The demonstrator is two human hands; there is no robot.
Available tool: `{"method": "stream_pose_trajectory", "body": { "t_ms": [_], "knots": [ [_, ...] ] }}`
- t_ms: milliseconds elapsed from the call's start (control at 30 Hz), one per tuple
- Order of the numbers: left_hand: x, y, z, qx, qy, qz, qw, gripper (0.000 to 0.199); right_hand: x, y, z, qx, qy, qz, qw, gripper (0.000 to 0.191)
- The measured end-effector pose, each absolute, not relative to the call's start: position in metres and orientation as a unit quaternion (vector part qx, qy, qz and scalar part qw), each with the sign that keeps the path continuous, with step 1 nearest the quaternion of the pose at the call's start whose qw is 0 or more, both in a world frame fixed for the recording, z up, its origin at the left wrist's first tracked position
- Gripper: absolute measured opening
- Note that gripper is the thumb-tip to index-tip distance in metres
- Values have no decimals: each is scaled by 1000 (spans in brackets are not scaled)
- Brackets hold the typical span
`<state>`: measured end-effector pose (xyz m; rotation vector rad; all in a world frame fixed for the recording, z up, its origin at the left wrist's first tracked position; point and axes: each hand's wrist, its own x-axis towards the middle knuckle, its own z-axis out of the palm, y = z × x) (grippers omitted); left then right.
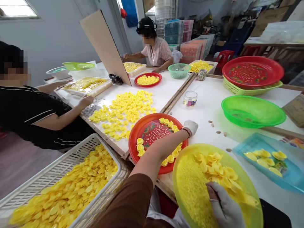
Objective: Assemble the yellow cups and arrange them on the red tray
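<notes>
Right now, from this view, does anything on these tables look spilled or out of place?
Yes: several small brown bits lie scattered on the white tabletop, just left of the green plastic bowl. They look odd because they lie outside any container and differ in colour from the yellow pieces.

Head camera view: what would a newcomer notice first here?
The bright yellow discs grab the eye, heaped in a white crate at lower left and spread over the white table at centre. At lower right, the right hand rests among yellow pieces in a translucent green plate, beside a red plate by the left hand.
</notes>
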<state>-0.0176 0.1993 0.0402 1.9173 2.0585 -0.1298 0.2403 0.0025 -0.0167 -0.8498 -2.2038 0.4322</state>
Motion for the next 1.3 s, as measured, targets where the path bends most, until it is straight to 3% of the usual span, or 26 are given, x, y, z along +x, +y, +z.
{"method": "stream_pose_trajectory", "body": {
  "t_ms": [200, 333, 533, 633, 733, 867, 967, 1000, 1100, 1300],
  "knots": [
    [-27, 178, 34, 649, 709, 136, 240, 32, 239, 6, -19, -287, -890, 91, 343, 27],
    [-24, 133, 49, 623, 674, 255, 304, 37, 225, 1, -13, -213, -934, 3, 288, 40],
    [10, 28, 42, 456, 521, 491, 528, 58, 214, -10, -19, -200, -941, 36, 271, 37],
    [26, -9, 31, 413, 521, 545, 511, 64, 220, -9, -24, -227, -927, 149, 260, 36],
    [36, -30, 25, 383, 530, 582, 483, 63, 229, 0, -23, -344, -842, 305, 283, 28],
    [44, -37, 21, 404, 540, 568, 472, 58, 234, 23, -14, -416, -574, 586, 392, 24],
    [46, -35, 16, 476, 557, 557, 392, 52, 230, 29, 1, -380, -386, 734, 409, 21],
    [47, -34, 14, 495, 563, 555, 360, 47, 227, 29, 8, -374, -348, 759, 405, 17],
    [47, -29, 6, 517, 580, 546, 314, 36, 218, 27, 29, -346, -253, 803, 415, 35],
    [48, -15, -7, 585, 556, 508, 302, 32, 200, 41, 56, -357, -285, 721, 521, 43]
  ]
}}
